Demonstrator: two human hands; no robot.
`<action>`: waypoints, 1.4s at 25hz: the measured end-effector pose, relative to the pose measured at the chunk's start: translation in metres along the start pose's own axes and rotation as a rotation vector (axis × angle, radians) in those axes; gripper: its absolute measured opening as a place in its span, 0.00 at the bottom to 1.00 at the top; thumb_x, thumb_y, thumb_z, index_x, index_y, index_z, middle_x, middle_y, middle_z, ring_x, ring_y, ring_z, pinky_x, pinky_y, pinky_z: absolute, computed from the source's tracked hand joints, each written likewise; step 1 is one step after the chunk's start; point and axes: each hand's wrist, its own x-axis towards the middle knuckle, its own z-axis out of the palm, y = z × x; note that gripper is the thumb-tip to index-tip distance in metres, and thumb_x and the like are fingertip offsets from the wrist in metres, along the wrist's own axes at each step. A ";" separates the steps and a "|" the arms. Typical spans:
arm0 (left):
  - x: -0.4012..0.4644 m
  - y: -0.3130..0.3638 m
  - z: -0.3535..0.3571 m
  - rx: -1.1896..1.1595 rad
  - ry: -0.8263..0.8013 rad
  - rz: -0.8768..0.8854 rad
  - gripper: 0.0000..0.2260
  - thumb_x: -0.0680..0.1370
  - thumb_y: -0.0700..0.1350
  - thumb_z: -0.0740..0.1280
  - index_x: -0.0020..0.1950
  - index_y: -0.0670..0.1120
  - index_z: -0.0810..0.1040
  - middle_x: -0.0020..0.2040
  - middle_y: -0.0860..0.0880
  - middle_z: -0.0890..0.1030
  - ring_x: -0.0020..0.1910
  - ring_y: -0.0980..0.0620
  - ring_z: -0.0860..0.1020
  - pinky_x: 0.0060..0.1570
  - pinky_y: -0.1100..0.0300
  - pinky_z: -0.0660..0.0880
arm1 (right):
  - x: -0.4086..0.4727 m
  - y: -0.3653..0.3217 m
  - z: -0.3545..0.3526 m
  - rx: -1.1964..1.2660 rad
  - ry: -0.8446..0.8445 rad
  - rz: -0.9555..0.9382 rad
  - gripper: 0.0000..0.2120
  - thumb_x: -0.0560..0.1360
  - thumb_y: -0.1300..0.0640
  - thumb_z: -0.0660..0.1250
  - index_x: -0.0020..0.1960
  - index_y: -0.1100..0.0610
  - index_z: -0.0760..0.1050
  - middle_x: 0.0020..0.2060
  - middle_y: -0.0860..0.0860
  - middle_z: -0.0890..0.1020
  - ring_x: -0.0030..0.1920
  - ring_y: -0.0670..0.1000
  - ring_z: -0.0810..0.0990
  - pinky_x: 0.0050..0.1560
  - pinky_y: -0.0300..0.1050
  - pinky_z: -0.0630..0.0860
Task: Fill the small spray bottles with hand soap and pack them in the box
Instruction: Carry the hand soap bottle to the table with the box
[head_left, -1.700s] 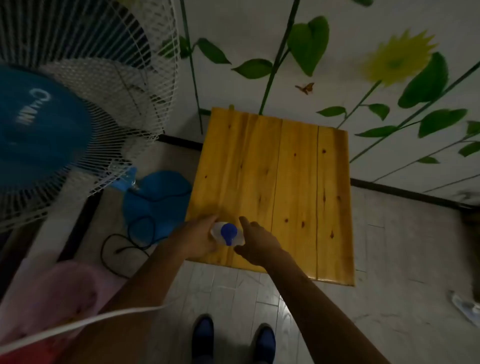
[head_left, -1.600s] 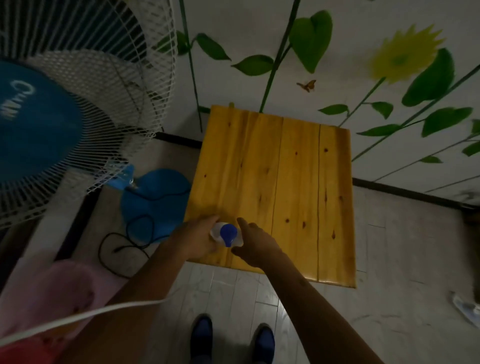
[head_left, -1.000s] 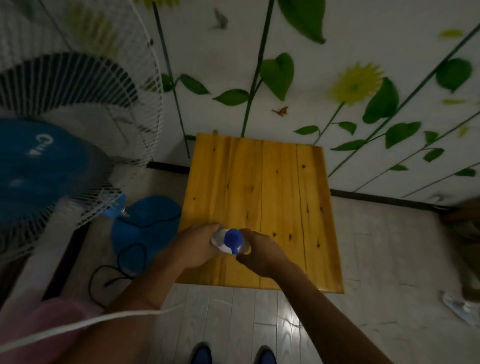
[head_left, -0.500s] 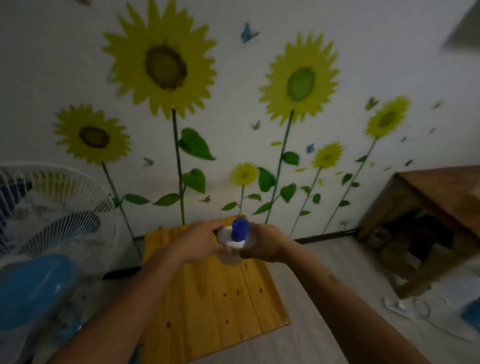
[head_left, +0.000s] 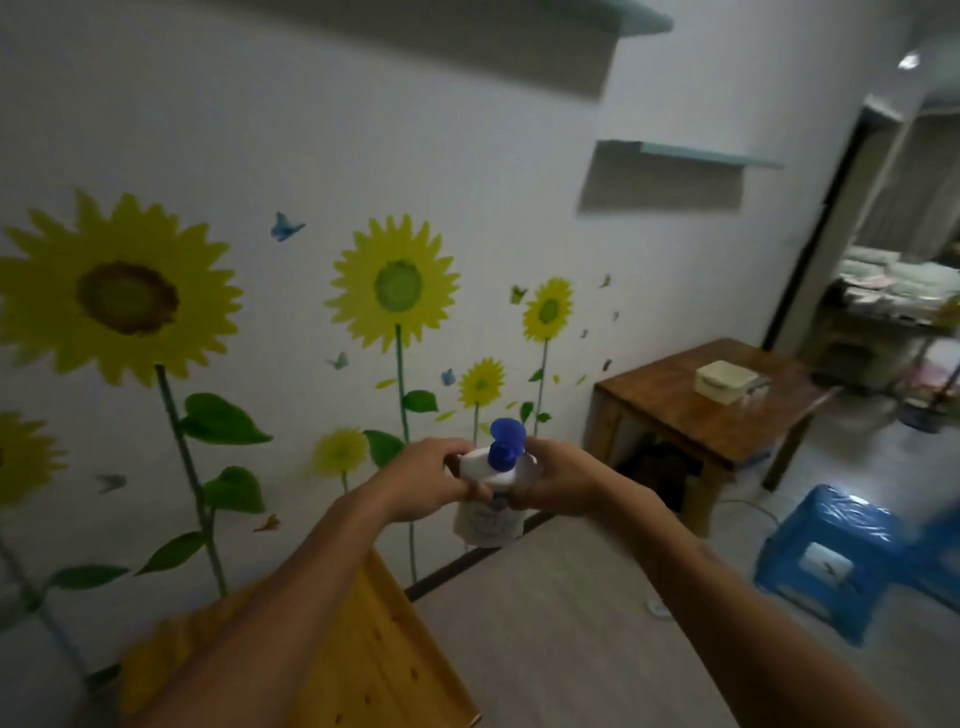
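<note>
Fingers of the left hand (head_left: 423, 478) and right hand (head_left: 558, 480) are curled shut around the shoulders of the soap bottle (head_left: 491, 496), which is held upright in the air between them, blue pump (head_left: 506, 441) on top. Beyond, a cream box (head_left: 726, 382) is seen on the dark wooden table (head_left: 691, 410). Compared with half a second earlier, the bottle is gripped as before, while the yellow table (head_left: 374, 670) has dropped lower in view.

The label on the white pump bottle with the blue pump head (head_left: 491, 499) is too blurred to read, and its upper sides are covered by the left hand (head_left: 428, 480) and the right hand (head_left: 558, 480). The yellow wooden slatted table (head_left: 384, 660) is cut off by the bottom edge and partly hidden behind the left forearm. On the dark brown wooden table (head_left: 691, 405) the small items beside the pale cream box (head_left: 726, 381) are too small to tell — the blue plastic stool (head_left: 831, 551) is smeared by motion.
</note>
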 end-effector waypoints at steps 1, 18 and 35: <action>0.010 0.015 0.010 -0.004 -0.022 0.027 0.18 0.64 0.55 0.77 0.52 0.58 0.80 0.43 0.57 0.82 0.43 0.57 0.79 0.43 0.58 0.77 | -0.011 0.015 -0.011 0.017 0.027 0.022 0.30 0.64 0.45 0.74 0.64 0.48 0.71 0.54 0.49 0.80 0.52 0.50 0.79 0.51 0.44 0.75; 0.155 0.286 0.268 -0.144 -0.448 0.447 0.17 0.68 0.51 0.77 0.56 0.57 0.81 0.47 0.58 0.84 0.44 0.65 0.80 0.43 0.65 0.75 | -0.223 0.290 -0.180 0.033 0.382 0.439 0.27 0.64 0.47 0.75 0.61 0.46 0.72 0.52 0.47 0.80 0.48 0.46 0.78 0.45 0.42 0.76; 0.288 0.343 0.365 -0.113 -0.652 0.588 0.17 0.72 0.51 0.73 0.60 0.55 0.78 0.47 0.53 0.82 0.44 0.53 0.81 0.47 0.53 0.79 | -0.206 0.408 -0.238 -0.023 0.405 0.621 0.22 0.66 0.47 0.72 0.58 0.50 0.72 0.50 0.50 0.79 0.48 0.49 0.78 0.50 0.49 0.78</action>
